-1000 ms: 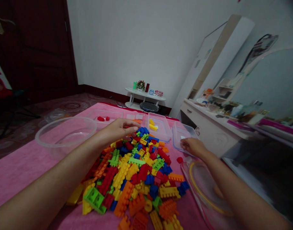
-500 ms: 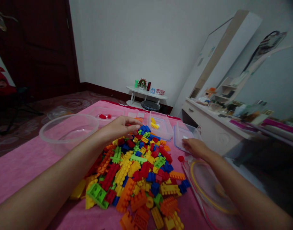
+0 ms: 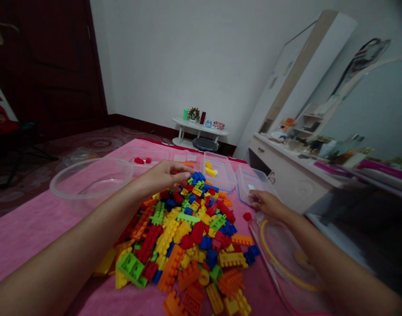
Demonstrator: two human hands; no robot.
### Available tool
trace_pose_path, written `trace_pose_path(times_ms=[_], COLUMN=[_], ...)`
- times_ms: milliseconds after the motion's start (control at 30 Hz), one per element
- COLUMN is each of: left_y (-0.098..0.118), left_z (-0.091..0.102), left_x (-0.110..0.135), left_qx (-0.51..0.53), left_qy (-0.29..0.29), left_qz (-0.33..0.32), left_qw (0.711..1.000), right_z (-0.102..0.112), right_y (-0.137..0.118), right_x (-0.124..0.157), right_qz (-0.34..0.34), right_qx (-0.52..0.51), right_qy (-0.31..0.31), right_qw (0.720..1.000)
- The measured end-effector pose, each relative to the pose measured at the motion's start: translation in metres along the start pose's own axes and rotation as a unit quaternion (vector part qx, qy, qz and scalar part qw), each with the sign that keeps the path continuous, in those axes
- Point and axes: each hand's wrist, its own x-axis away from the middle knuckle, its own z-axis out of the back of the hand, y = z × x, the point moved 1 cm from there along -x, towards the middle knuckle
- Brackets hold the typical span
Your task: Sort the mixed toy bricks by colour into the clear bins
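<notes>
A heap of coloured plastic building bricks lies on a pink cloth. My left hand rests palm down on the far top of the heap, fingers curled over blue and red bricks; what it holds is hidden. My right hand lies at the near corner of a clear rectangular box right of the heap, fingers bent at the box's edge. A single red brick sits just left of that hand.
A round clear bowl stands at the left. Clear boxes behind the heap hold red bricks and yellow bricks. A clear lid with a yellow ring lies under my right forearm. A dressing table stands at the right.
The view shifted slightly. My right hand has curled a little at the box's corner. The left hand stays on the heap.
</notes>
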Motion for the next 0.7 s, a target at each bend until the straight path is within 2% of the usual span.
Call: trace_pose_path(times_ms=[367,500,600,667,700], left_y=[-0.001,0.0,-0.001,-0.002,-0.002], left_z=[0.001,0.003,0.005,0.006,0.007], left_x=[0.001,0.001,-0.001,-0.001,-0.002], left_qx=[-0.003,-0.014,-0.021,-0.025,-0.026], left_qy=[0.0,0.009,0.012,0.012,0.014], left_qz=[-0.004,0.004,-0.007,-0.02,-0.022], left_qw=[1.0,1.0,1.0,0.999,0.999], right_z=[0.003,0.019,0.045,0.068,0.079], right_y=[0.005,-0.005,-0.042,-0.087,-0.112], right_x=[-0.009,-0.008,-0.011,-0.007,-0.001], right_qz=[0.053,-0.008,-0.046,-0.013,0.012], right_qx=[0.018,0.063,0.056,-0.032,-0.102], right_qy=[-0.042,-0.028,0.064,0.179,0.235], right_qw=[0.998,0.998,0.995,0.983,0.967])
